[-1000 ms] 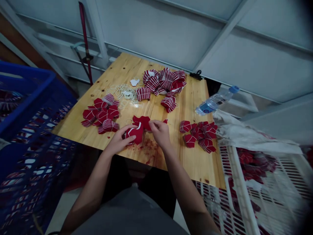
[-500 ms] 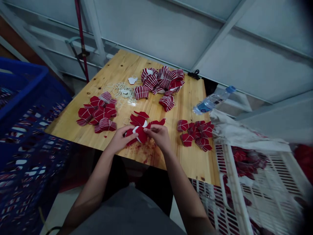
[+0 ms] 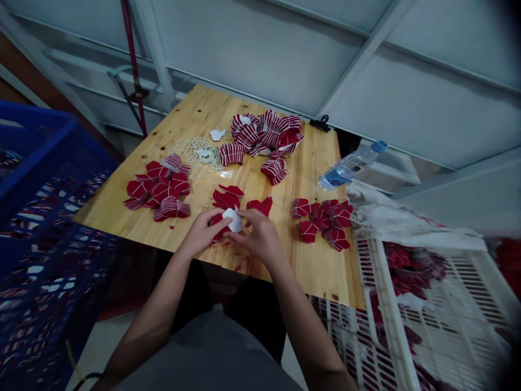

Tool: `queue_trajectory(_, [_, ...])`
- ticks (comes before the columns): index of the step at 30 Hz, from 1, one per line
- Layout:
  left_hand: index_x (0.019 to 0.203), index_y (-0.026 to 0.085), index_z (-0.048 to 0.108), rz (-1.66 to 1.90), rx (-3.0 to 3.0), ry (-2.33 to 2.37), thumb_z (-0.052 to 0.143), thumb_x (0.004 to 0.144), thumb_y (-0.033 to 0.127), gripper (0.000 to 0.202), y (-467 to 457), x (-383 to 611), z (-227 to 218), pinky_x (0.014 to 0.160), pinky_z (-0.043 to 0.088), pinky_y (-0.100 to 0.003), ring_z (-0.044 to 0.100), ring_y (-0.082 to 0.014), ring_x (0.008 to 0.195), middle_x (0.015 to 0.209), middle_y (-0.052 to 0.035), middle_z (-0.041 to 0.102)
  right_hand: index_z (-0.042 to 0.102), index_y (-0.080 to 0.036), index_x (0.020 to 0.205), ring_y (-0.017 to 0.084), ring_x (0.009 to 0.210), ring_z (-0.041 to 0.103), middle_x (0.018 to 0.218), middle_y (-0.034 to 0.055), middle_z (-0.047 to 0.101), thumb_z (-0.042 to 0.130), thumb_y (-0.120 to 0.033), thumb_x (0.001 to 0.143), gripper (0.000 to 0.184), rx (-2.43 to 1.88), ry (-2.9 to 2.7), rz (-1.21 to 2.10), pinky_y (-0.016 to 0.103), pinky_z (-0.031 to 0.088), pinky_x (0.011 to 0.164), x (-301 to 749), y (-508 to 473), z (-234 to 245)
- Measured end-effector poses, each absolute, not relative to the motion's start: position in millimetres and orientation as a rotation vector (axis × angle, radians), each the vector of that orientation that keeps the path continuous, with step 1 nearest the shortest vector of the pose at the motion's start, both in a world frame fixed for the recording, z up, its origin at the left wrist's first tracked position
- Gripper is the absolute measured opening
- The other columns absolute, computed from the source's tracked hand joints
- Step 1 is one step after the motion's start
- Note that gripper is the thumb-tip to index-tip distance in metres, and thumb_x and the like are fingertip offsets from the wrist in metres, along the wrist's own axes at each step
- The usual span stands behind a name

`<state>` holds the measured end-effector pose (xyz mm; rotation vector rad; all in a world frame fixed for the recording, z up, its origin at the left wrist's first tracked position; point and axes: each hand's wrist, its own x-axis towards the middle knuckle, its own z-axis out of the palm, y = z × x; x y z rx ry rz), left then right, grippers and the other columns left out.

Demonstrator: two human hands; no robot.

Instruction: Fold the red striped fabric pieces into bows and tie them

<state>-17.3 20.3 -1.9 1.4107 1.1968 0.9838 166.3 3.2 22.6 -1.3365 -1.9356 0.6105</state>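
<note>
- Pale pine tabletop fills the middle of our view, with a blue plastic crate at the left edge and a white slatted crate at lower right.
- We are working at the table's near edge, at lower centre, on a small white curved piece lying over red cloth cut-outs.
- Our right hand pinches that white piece narrowly between thumb and fingers.
- Our left hand lies over the red cloth; we cannot tell whether it grips.
- Red-and-white striped bundles sit at centre left, with loose pale rubber bands above them.
- Our fingers hide part of the white piece.
</note>
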Motion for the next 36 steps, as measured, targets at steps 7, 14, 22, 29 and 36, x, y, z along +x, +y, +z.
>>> queue_trajectory(7, [0.102, 0.021, 0.07, 0.979, 1.206, 1.014, 0.065, 0.077, 0.038, 0.031, 13, -55, 0, 0.089, 0.049, -0.034, 0.063, -0.0255, 0.103, 0.112, -0.0059, 0.069, 0.067, -0.018, 0.068, 0.014, 0.06, 0.055, 0.062, 0.0001, 0.059, 0.05, -0.041, 0.093, 0.038, -1.419, -1.756, 0.698, 0.026, 0.039, 0.06, 145, 44, 14])
queue_trajectory(14, [0.107, 0.019, 0.064, 1.072, 1.223, 1.18, 0.073, 0.072, 0.04, 0.042, 10, -58, -2, 0.088, 0.05, -0.035, 0.063, -0.0239, 0.098, 0.108, -0.006, 0.068, 0.068, -0.018, 0.082, 0.016, 0.064, 0.053, 0.072, 0.0026, 0.059, 0.065, -0.046, 0.082, 0.028, -1.622, -1.636, 0.516, 0.028, 0.043, 0.062, 140, 50, 22])
queue_trajectory(22, [0.11, 0.02, 0.065, 1.031, 1.263, 0.955, 0.072, 0.073, 0.041, 0.043, 11, -31, -8, 0.091, 0.049, -0.036, 0.063, -0.0263, 0.105, 0.113, -0.0077, 0.068, 0.061, -0.02, 0.074, 0.013, 0.058, 0.06, 0.065, -0.0008, 0.064, 0.076, -0.042, 0.072, 0.027, -1.274, -1.268, 1.139, 0.024, 0.047, 0.054, 157, 9, 20])
queue_trajectory(29, [0.113, 0.019, 0.064, 0.984, 1.339, 0.996, 0.072, 0.072, 0.031, 0.043, 9, -8, -3, 0.101, 0.045, -0.04, 0.06, -0.0285, 0.115, 0.123, -0.0095, 0.066, 0.064, -0.021, 0.096, 0.013, 0.067, 0.065, 0.086, 0.0012, 0.068, 0.086, -0.035, 0.057, 0.047, -1.324, -1.146, 1.148, 0.026, 0.055, 0.061, 175, -1, 20])
queue_trajectory(36, [0.115, 0.02, 0.067, 1.018, 1.237, 1.017, 0.071, 0.073, 0.036, 0.045, 9, 2, -8, 0.094, 0.049, -0.037, 0.064, -0.0257, 0.107, 0.12, -0.0078, 0.069, 0.058, -0.021, 0.079, 0.017, 0.059, 0.065, 0.066, 0.0005, 0.068, 0.078, -0.047, 0.061, 0.037, -1.382, -0.961, 1.166, 0.03, 0.055, 0.058, 171, -4, 7])
